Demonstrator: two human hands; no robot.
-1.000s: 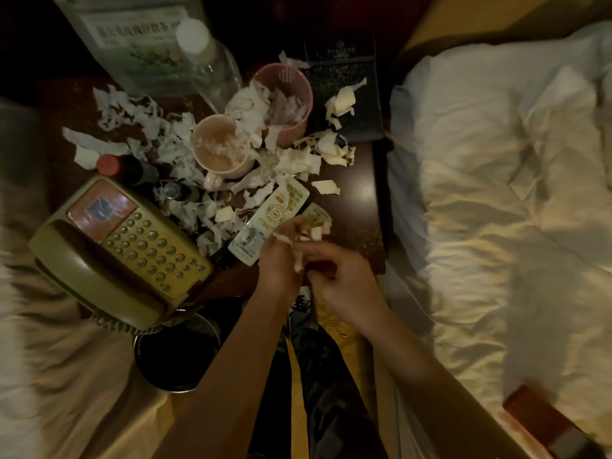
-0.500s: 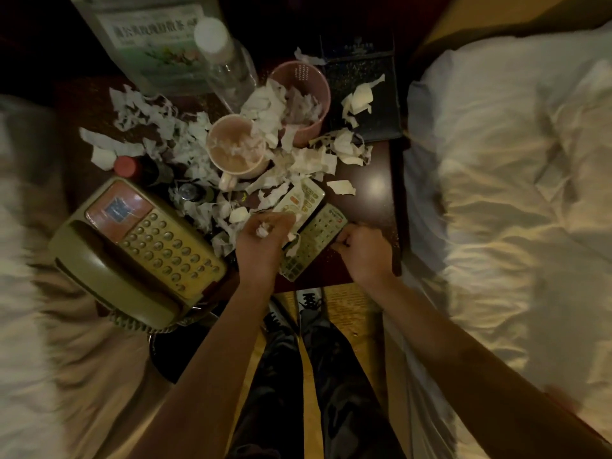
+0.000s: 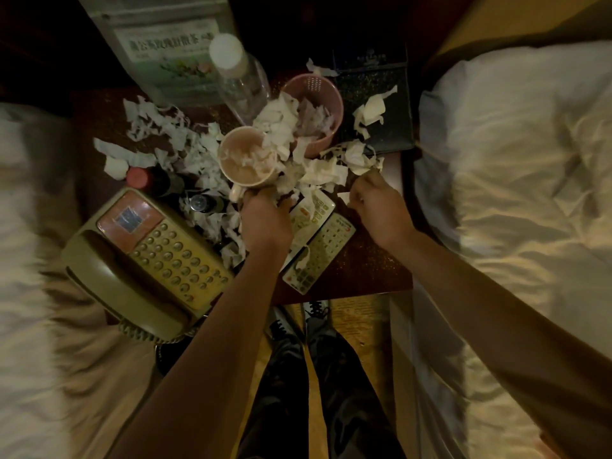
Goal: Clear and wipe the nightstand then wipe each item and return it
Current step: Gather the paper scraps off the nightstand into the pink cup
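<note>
Nightstand (image 3: 364,270), dark wood, one; stands between two beds with pale bedding, left bed (image 3: 29,293) and right bed (image 3: 513,193).

Telephone (image 3: 145,260), one, olive with keypad, at the near left corner, handset on cradle.

Remote controls, two, side by side near the front edge: nearer remote (image 3: 319,253) and farther remote (image 3: 311,210), the latter partly under the left wrist.

Left hand (image 3: 265,217): fingers curled down into torn paper at the base of the mug; what exactly it grips cannot be told.

Right hand (image 3: 377,210): fingers bent, tips at a small white scrap (image 3: 344,196) and the crumpled paper beside it; whether pinched cannot be told.

Small dark bottles, two: red-capped bottle (image 3: 149,180) and dark-capped bottle (image 3: 203,203), lying behind the telephone.

Mug (image 3: 246,160), one, paper inside.

Torn paper scraps (image 3: 198,160), many, uncounted, strewn across the top.

Pink cup (image 3: 314,111), one, stuffed with paper.

Clear plastic bottle (image 3: 238,74), one, white cap.

Dark tray (image 3: 377,104), one, right rear.

Printed packet (image 3: 165,51), one, upright at the back.

Floor: the person's two shoes (image 3: 298,316) below the front edge.
</note>
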